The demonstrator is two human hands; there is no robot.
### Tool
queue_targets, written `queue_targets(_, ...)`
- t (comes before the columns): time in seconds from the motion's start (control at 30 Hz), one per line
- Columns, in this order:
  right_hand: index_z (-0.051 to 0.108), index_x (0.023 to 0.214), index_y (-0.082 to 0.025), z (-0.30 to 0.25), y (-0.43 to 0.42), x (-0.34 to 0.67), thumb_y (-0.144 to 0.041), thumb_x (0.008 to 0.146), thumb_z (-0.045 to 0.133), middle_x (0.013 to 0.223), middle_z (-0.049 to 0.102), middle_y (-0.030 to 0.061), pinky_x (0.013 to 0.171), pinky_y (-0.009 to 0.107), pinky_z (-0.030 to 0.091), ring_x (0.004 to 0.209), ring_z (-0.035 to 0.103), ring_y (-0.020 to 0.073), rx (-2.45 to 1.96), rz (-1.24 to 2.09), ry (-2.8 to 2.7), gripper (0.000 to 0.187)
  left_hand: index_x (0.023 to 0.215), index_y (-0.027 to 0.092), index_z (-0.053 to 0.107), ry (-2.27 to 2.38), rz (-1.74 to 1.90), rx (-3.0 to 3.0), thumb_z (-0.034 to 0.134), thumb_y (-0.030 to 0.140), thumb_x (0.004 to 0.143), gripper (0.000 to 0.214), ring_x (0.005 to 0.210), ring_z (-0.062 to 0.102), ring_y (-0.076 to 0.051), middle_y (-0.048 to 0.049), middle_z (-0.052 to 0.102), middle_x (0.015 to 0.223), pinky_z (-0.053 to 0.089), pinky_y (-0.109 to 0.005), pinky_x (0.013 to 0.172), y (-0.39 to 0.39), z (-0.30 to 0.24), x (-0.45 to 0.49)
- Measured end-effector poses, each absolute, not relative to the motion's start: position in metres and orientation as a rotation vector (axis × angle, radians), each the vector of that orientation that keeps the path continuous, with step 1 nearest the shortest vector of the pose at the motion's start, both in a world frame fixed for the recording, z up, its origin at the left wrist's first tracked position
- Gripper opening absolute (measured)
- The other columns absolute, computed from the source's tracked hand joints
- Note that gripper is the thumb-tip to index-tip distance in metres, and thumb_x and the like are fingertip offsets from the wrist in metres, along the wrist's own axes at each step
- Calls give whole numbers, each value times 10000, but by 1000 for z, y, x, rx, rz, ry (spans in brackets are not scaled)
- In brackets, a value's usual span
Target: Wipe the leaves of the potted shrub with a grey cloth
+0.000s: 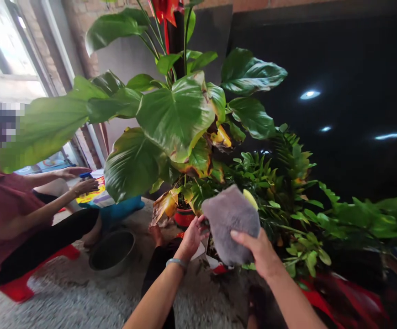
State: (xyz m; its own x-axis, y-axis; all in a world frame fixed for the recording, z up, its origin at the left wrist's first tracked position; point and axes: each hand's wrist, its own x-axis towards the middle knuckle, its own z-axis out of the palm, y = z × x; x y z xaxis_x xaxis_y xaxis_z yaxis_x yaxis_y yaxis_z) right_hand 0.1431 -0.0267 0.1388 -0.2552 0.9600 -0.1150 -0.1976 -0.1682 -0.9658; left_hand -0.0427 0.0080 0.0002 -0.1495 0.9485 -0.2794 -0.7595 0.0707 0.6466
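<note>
Between right fingers [242, 237] — grey cloth [230, 217]

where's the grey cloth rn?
In the head view, the grey cloth is just right of centre, held in the right hand; the left hand is to its left, with large green leaves above.

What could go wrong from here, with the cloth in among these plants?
The cloth, held in the right hand, might snag the foliage close beside it.

The withered leaf looks brittle; the open left hand, just below and right of it in view, might tear it with a careless sweep.
</note>
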Motion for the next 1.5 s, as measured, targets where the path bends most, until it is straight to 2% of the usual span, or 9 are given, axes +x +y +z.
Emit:
queue_targets(0.27,687,758,-182,59,-64,164,-376,405,816,785,753,68,814,440,501,879,666,328,-1368,1722,-820,423,880,173,718,957,1455,280,677,291,721,202,759,544,-155,-37,667,920,396,-271,696,5,8,-24)
queue_targets(0.43,687,878,-171,103,-70,182,-337,456,833,763,746,66,752,431,520,808,682,316,-1059,1826,-869,476,855,165,713,902,1413,271,683,296,725,187,706,548,-167,-11,624,735,414,-287,695,8,6,-15)
queue_targets(0.57,667,805,-208,144,-17,197,-281,451,829,714,739,28,775,425,532,808,681,296,-931,1599,-590,396,876,160,717,893,1384,325,729,302,689,234,655,516,-146,-7,587,696,420,-300,702,9,6,-14)
queue_targets(0.77,647,746,-214,93,-29,200,-272,601,772,636,723,41,688,442,555,742,702,278,-1159,1727,-107,200,879,162,731,954,1378,394,735,272,663,242,708,531,-156,-67,659,902,432,-309,706,1,7,-8)
queue_targets(0.9,683,707,-165,80,-76,201,-298,504,829,632,728,88,702,410,558,728,703,295,-1206,1814,-172,283,850,138,737,978,1360,369,731,253,637,242,760,556,-175,-95,676,947,452,-294,672,-2,8,-3)
queue_targets(1.03,685,672,-154,124,-54,215,-276,441,832,651,730,98,763,425,547,786,697,325,-998,1735,-348,300,871,158,732,966,1351,385,754,271,621,276,738,568,-162,-70,685,923,468,-283,658,-1,8,1)
queue_targets(1.17,676,773,-209,144,-5,221,-200,542,779,683,739,18,761,410,548,780,696,265,-840,1496,-232,253,908,175,721,947,1333,421,775,269,611,316,693,573,-153,-39,672,804,468,-269,623,-1,8,3)
queue_targets(1.3,655,764,-209,102,-25,200,-235,653,744,615,723,24,667,405,555,675,696,248,-1054,1658,0,144,905,167,709,962,1337,437,760,249,634,288,690,585,-154,-44,667,823,472,-284,652,-4,6,-2)
queue_targets(1.5,685,683,-161,80,-90,191,-269,457,836,630,723,86,690,382,536,680,689,276,-1112,1882,-213,293,840,159,707,1019,1360,406,746,234,636,221,728,606,-181,-66,687,852,461,-290,666,-5,1,-8)
